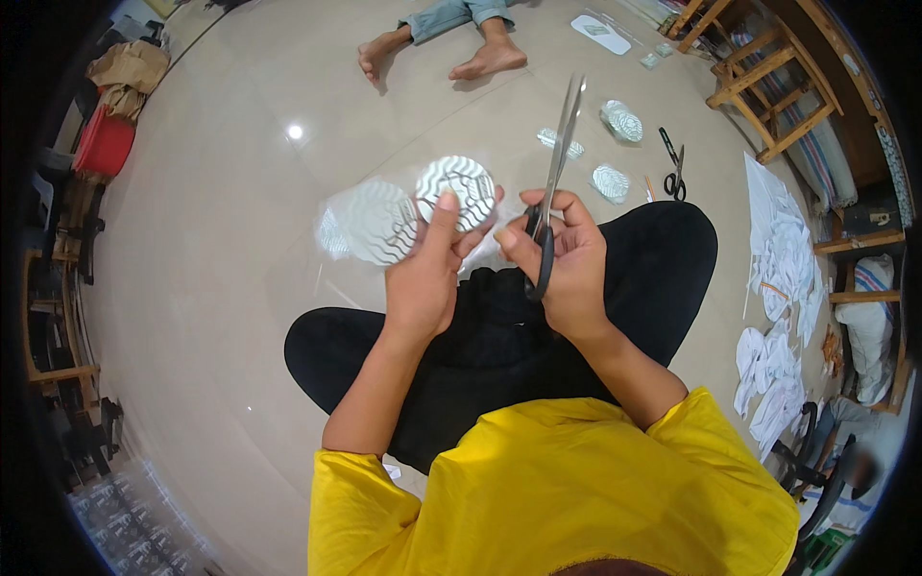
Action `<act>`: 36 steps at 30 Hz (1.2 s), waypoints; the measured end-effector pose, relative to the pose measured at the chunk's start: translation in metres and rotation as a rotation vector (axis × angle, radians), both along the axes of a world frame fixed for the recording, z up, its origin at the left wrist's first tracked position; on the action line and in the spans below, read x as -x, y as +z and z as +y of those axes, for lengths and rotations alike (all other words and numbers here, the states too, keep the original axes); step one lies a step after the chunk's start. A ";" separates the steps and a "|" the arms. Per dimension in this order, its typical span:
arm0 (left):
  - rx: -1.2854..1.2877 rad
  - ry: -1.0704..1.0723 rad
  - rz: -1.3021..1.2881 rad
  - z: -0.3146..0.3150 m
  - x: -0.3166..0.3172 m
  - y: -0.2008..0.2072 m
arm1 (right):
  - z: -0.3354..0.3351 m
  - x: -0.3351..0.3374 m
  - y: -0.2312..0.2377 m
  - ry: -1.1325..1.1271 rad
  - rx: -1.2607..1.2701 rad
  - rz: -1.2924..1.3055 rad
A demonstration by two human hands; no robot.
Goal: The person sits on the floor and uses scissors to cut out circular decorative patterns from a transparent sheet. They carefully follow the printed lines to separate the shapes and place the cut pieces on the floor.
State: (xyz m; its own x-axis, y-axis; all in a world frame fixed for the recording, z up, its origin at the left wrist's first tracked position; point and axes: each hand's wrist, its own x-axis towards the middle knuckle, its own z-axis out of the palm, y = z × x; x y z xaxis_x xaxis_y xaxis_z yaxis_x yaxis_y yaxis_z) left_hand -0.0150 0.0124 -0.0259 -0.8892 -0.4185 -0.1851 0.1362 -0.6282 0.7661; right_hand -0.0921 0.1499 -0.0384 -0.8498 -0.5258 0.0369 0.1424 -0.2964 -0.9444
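Single head-worn fisheye view, facing down, fairly close above hands (pixel 429 274), floor (pixel 221 307) around.

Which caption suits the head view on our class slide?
Left hand holding a round silver wavy-patterned disc, right hand holding black-handled metal scissors, above a glossy beige floor.

Glossy beige tiled floor (pixel 221 288) spreads below and all around the grip, small round white light reflection (pixel 295 132) ahead-left of it, brown wooden stool (pixel 754 77) well ahead-right, brown wooden rack (pixel 860 240) far right, brown wooden frame (pixel 62 373) far left.
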 end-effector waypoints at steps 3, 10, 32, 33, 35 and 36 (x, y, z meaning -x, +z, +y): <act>-0.018 0.146 0.036 -0.008 -0.001 0.003 | 0.016 -0.008 -0.014 0.166 -0.070 -0.011; -0.034 0.240 0.129 -0.010 -0.001 0.008 | 0.037 -0.021 -0.028 0.433 -0.181 0.046; -0.073 0.232 0.103 -0.007 0.000 0.010 | 0.032 -0.016 -0.023 0.442 -0.171 0.056; -0.077 0.230 0.102 -0.007 0.000 0.010 | 0.031 -0.016 -0.021 0.442 -0.173 0.049; -0.090 0.233 0.100 -0.006 0.000 0.010 | 0.031 -0.016 -0.020 0.441 -0.177 0.045; -0.097 0.236 0.098 -0.006 0.000 0.010 | 0.031 -0.015 -0.021 0.441 -0.179 0.048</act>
State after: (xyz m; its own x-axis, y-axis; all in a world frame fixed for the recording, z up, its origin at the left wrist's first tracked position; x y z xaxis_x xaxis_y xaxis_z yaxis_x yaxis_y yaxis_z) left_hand -0.0145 0.0068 -0.0158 -0.7848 -0.6008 -0.1522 0.3579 -0.6398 0.6801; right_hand -0.0766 0.1812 -0.0589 -0.5435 -0.8377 -0.0534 0.1733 -0.0498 -0.9836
